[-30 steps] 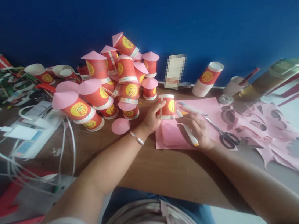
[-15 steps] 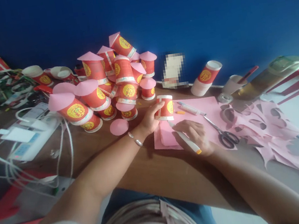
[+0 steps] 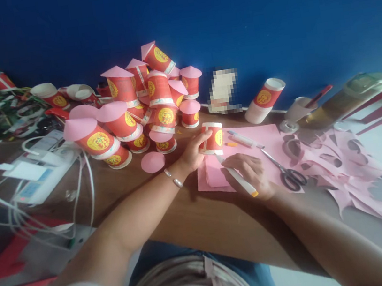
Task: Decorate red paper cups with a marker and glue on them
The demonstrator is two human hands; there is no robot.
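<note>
My left hand (image 3: 192, 152) is closed around a red paper cup (image 3: 212, 138) with a yellow emblem and white bands at both rims. In my right hand (image 3: 253, 173) I grip a white marker (image 3: 240, 179) with an orange end; its tip points up to the lower rim of the cup. Whether tip and rim touch I cannot tell. Beneath both hands lies a pink paper sheet (image 3: 270, 137) with a small stack of pink paper (image 3: 216, 176) on it. A second, clear-barrelled marker (image 3: 243, 139), an orange cap (image 3: 231, 145) and scissors (image 3: 291, 177) rest on the sheet.
Red cups with pink cone roofs (image 3: 164, 118) are piled left of centre, by a pink paper disc (image 3: 153, 162). Far left are a power strip (image 3: 36, 183) and white cables. To the right are pink offcuts (image 3: 348, 163), stacked cups (image 3: 265, 100) and a bottle (image 3: 341, 100).
The whole view has shifted very slightly. Both hands keep their holds on the cup and the marker, nearly still.
</note>
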